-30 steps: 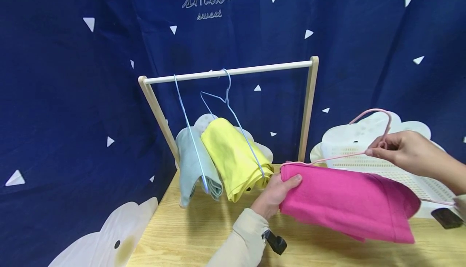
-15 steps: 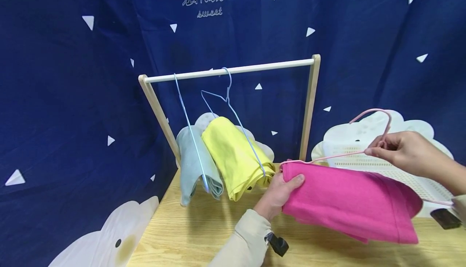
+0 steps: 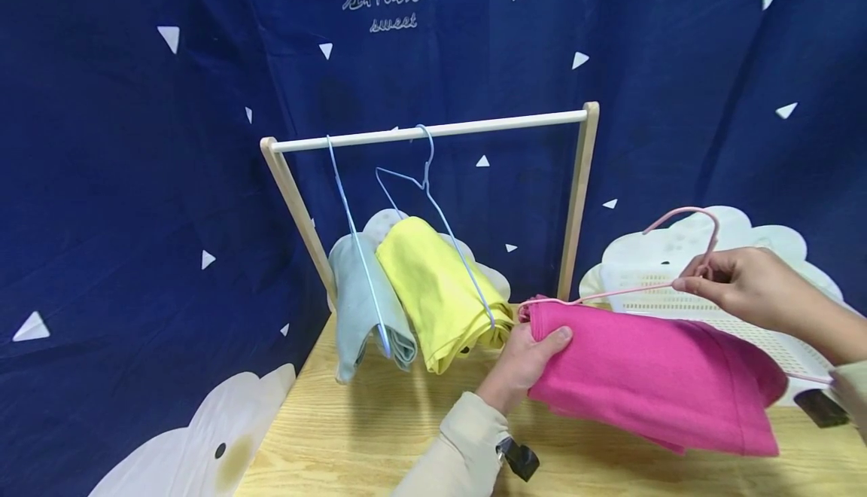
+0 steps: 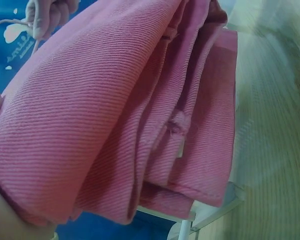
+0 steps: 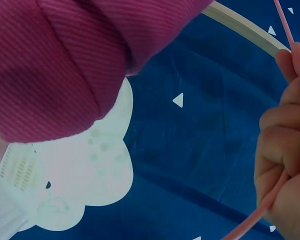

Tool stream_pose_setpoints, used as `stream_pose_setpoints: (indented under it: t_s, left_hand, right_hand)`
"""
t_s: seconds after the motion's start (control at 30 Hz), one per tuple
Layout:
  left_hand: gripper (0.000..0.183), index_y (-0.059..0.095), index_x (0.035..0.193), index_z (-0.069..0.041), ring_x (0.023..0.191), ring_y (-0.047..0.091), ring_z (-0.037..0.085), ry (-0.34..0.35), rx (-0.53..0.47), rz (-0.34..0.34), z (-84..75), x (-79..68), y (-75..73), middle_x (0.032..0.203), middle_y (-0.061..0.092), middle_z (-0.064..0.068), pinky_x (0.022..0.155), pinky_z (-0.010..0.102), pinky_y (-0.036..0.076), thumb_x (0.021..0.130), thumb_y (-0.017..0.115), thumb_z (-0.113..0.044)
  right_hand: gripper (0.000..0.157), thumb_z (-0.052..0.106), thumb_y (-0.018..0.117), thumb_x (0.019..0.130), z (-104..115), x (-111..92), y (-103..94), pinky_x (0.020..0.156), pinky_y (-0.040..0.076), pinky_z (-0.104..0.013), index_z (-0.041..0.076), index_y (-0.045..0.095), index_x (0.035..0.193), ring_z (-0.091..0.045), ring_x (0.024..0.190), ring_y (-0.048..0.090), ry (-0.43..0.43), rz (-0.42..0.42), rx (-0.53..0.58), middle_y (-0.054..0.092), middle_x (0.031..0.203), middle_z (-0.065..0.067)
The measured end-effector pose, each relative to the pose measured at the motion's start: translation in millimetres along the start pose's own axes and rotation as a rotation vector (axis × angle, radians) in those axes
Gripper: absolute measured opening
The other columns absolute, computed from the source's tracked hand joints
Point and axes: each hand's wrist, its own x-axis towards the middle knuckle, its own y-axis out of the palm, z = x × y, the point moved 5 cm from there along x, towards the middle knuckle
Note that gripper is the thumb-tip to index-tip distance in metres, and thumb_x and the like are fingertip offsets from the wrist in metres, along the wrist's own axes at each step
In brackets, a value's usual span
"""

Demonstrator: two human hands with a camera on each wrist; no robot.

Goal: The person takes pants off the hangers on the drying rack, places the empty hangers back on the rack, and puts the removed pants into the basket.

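Observation:
A folded pink cloth [image 3: 650, 376] of ribbed fabric hangs over a pink hanger [image 3: 609, 294], its layers showing in the left wrist view. My left hand [image 3: 524, 358] grips the cloth's left end, thumb on top, close to the hanger's left corner. With curled fingers my right hand [image 3: 745, 286] holds the hanger at the neck, just below its hook. The hook stands up above that hand and touches nothing. In the right wrist view the right fingers [image 5: 282, 145] wrap round the pink wire.
Left of the hands stands a wooden rack [image 3: 433, 132]. From its bar hang blue hangers with a grey-green cloth [image 3: 369, 301] and a yellow cloth [image 3: 436, 294]. Behind the pink cloth lies a white perforated basket [image 3: 765, 339] on the wooden table [image 3: 325, 437].
My right hand and the hanger's hook have shifted slightly left. The left hand has moved a little to the right, still gripping the pink cloth.

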Motion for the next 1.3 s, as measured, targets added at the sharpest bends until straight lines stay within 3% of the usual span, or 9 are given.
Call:
stream_pose_setpoints:
  t_s: [0.27, 0.5, 0.83, 1.03, 1.3]
  left_hand:
    - [0.027, 0.066, 0.113, -0.007, 0.074, 0.064, 0.006, -0.005, -0.028, 0.006, 0.3, 0.0, 1.3, 0.096, 0.072, 0.007, 0.069, 0.021, 0.052, 0.092, 0.068, -0.023]
    - [0.027, 0.067, 0.114, -0.009, 0.076, 0.065, 0.007, -0.013, -0.031, 0.014, -1.2, -1.9, 1.5, 0.096, 0.072, 0.005, 0.07, 0.022, 0.053, 0.092, 0.068, -0.025]
    - [0.027, 0.066, 0.114, -0.007, 0.075, 0.065, 0.006, -0.001, -0.056, 0.041, -3.5, -1.8, 0.6, 0.096, 0.072, 0.007, 0.069, 0.021, 0.053, 0.093, 0.068, -0.024]
    - [0.028, 0.066, 0.112, -0.001, 0.07, 0.065, 0.005, 0.005, -0.069, 0.055, -4.6, -1.5, -0.4, 0.094, 0.072, 0.011, 0.067, 0.021, 0.053, 0.093, 0.067, -0.022]
    - [0.028, 0.066, 0.113, -0.003, 0.072, 0.065, 0.005, 0.004, -0.063, 0.069, -6.4, -2.8, -1.4, 0.094, 0.072, 0.008, 0.068, 0.021, 0.053, 0.093, 0.067, -0.023]
  right_hand:
    - [0.028, 0.015, 0.077, 0.082, -0.9, 0.2, 0.7, 0.049, 0.025, -0.02, 0.023, 0.06, 0.062, 0.006, 0.055, 0.029, 0.002, -0.005, -0.024, 0.037, 0.051, 0.022]
    - [0.022, 0.012, 0.077, 0.082, 0.9, 3.3, 0.0, 0.048, 0.026, -0.02, 0.022, 0.066, 0.065, 0.007, 0.053, 0.03, -0.006, -0.003, -0.012, 0.042, 0.05, 0.026]
    - [0.03, 0.016, 0.078, 0.081, -0.2, 3.5, 0.6, 0.048, 0.025, -0.02, 0.025, 0.058, 0.06, 0.006, 0.052, 0.029, 0.002, -0.008, -0.03, 0.037, 0.049, 0.023]
    - [0.029, 0.015, 0.079, 0.08, -0.7, 2.8, -1.5, 0.049, 0.026, -0.019, 0.024, 0.06, 0.06, 0.006, 0.054, 0.029, -0.013, -0.02, -0.036, 0.041, 0.05, 0.025]
    - [0.026, 0.014, 0.079, 0.081, -2.1, 2.4, -1.7, 0.049, 0.026, -0.019, 0.024, 0.063, 0.062, 0.007, 0.054, 0.03, -0.014, -0.013, -0.023, 0.046, 0.053, 0.025]
